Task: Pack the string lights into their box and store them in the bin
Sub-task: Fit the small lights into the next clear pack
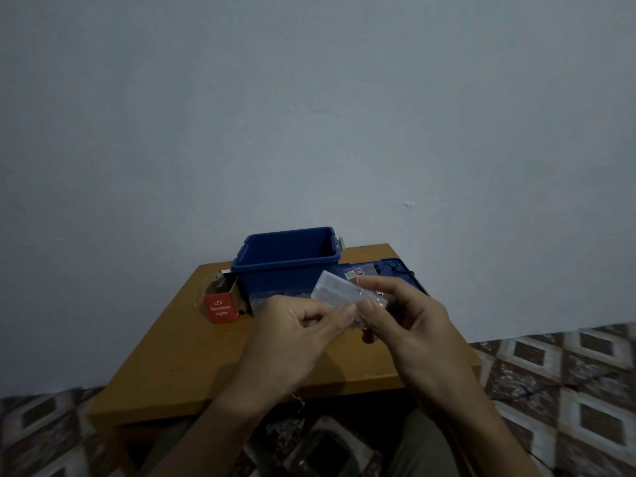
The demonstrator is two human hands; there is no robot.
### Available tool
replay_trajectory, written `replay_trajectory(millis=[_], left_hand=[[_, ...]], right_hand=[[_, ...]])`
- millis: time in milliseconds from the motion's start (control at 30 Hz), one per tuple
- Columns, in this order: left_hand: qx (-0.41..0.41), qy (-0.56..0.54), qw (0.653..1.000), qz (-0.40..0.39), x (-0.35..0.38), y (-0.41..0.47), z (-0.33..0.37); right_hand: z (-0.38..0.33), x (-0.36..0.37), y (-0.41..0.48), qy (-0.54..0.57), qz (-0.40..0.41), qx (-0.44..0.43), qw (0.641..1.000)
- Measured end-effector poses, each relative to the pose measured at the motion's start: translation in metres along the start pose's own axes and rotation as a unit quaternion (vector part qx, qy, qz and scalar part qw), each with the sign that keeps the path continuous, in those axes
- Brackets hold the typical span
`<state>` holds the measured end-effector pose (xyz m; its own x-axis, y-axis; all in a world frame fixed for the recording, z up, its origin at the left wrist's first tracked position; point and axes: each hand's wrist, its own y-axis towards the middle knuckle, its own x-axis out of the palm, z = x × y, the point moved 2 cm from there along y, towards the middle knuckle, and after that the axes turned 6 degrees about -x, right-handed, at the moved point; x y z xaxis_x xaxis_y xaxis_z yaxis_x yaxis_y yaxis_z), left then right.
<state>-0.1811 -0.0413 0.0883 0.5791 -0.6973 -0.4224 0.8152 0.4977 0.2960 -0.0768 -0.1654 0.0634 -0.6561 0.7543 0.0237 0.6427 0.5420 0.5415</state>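
Note:
Over the middle of the small wooden table [192, 359], both my hands hold the string lights' clear plastic battery case [335, 289]. My right hand [406, 318] grips the case with thumb and fingers. My left hand [296, 325] pinches the thin wire at the case's near end. A loose strand of the wire [298, 402] hangs below the table's front edge. The red box [220, 304], marked "LED Decorative Lights", lies open at the table's left. Behind my hands stands the open blue bin [285, 259].
The bin's blue lid [401, 273] lies flat at the table's right rear, with a label on it. A plain wall rises right behind the table. Patterned floor covering [568, 380] surrounds the table, and my legs are below its front edge.

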Motion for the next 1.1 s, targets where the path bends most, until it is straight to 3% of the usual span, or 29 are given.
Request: replay_trajectory(millis=[167, 333, 500, 600, 700, 833, 1100], left_hand=[[-0.009, -0.005, 1.000, -0.022, 0.001, -0.002, 0.002], [-0.114, -0.054, 0.992, -0.024, 0.003, -0.004, -0.005], [-0.175, -0.105, 0.973, -0.112, -0.003, -0.008, 0.005], [-0.195, -0.041, 0.971, -0.132, -0.007, -0.011, 0.014], [-0.137, 0.110, 0.974, -0.140, -0.011, -0.012, 0.022], [-0.077, 0.198, 0.960, -0.182, -0.017, -0.014, 0.038], [0.113, 0.357, 0.916, -0.143, -0.039, 0.010, 0.055]], right_hand=[[0.002, -0.002, 0.001, -0.002, 0.015, 0.002, 1.000], [0.004, -0.008, 0.003, -0.010, 0.048, -0.005, 0.999], [0.003, -0.011, 0.003, -0.038, 0.075, -0.022, 0.996], [0.006, -0.013, 0.004, -0.103, 0.085, -0.039, 0.990], [0.008, -0.015, 0.003, -0.140, 0.093, -0.040, 0.985], [0.004, -0.010, 0.001, -0.192, 0.080, -0.044, 0.977], [-0.007, -0.005, -0.002, -0.291, -0.055, -0.054, 0.954]])
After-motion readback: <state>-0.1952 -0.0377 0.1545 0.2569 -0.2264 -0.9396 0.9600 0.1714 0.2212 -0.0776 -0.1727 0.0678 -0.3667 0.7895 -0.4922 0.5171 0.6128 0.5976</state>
